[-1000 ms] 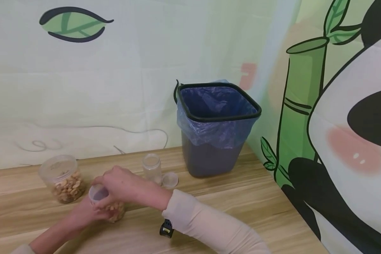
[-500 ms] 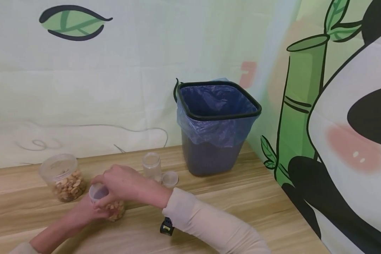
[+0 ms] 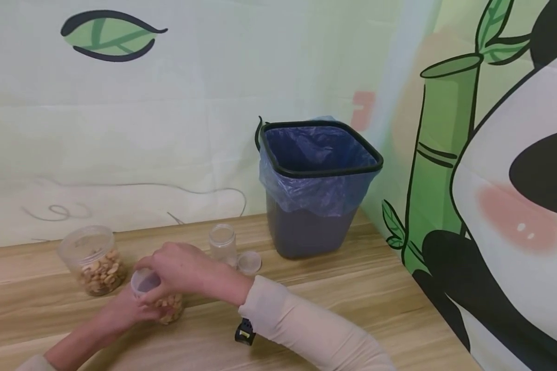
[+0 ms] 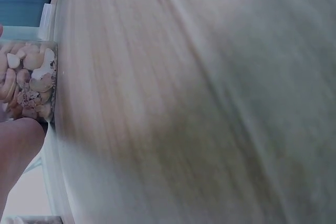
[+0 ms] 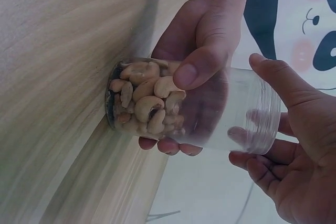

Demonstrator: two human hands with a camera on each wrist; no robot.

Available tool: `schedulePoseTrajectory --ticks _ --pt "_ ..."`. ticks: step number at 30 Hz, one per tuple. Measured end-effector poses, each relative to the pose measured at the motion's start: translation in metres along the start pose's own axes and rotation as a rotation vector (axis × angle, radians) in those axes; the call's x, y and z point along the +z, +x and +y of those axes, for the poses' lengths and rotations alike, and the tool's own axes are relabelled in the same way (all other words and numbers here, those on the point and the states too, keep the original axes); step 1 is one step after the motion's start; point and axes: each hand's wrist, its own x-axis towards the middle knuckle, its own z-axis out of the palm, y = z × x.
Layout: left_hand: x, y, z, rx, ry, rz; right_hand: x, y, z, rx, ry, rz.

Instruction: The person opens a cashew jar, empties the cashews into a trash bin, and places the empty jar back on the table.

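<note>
Only the head view shifts slightly since the earlier frame: nearest, the left hand (image 5: 202, 51) has its grip curled round a clear cashew jar (image 5: 176, 109), low over the table (image 3: 348, 309), and the right hand (image 3: 178, 268), its grip partly spread, clasps the rim. Its mouth points up, the long axis leaning leftward in the head view. Behind sit a wider cashew jar (image 3: 96, 270), a small clear jar (image 3: 223, 248), a round lid (image 3: 249, 263) and a bin (image 3: 306, 232).

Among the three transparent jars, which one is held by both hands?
The front cashew jar: the left hand grips its body, the right hand its rim. No hand holds the wider nut jar or the small jar near the bin.
</note>
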Motion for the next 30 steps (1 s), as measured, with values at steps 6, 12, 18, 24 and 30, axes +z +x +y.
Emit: schedulePoseTrajectory --ticks 6,12,18,24,30 --pt "-0.002 -0.001 -0.002 0.041 -0.001 -0.022 0.0 0.001 0.001 -0.03 -0.005 -0.004" --pt "-0.005 -0.002 -0.003 0.052 -0.026 -0.051 -0.002 0.002 0.003 -0.044 0.005 -0.019" --pt "-0.004 -0.002 0.0 0.035 -0.018 -0.055 0.0 0.002 0.003 -0.057 0.031 -0.008" --pt "0.006 -0.002 0.01 0.015 0.106 0.107 -0.002 0.004 0.002 -0.013 0.087 0.007" --pt "0.032 -0.008 0.018 -0.032 0.028 0.331 0.0 0.001 0.002 -0.001 0.127 0.049"
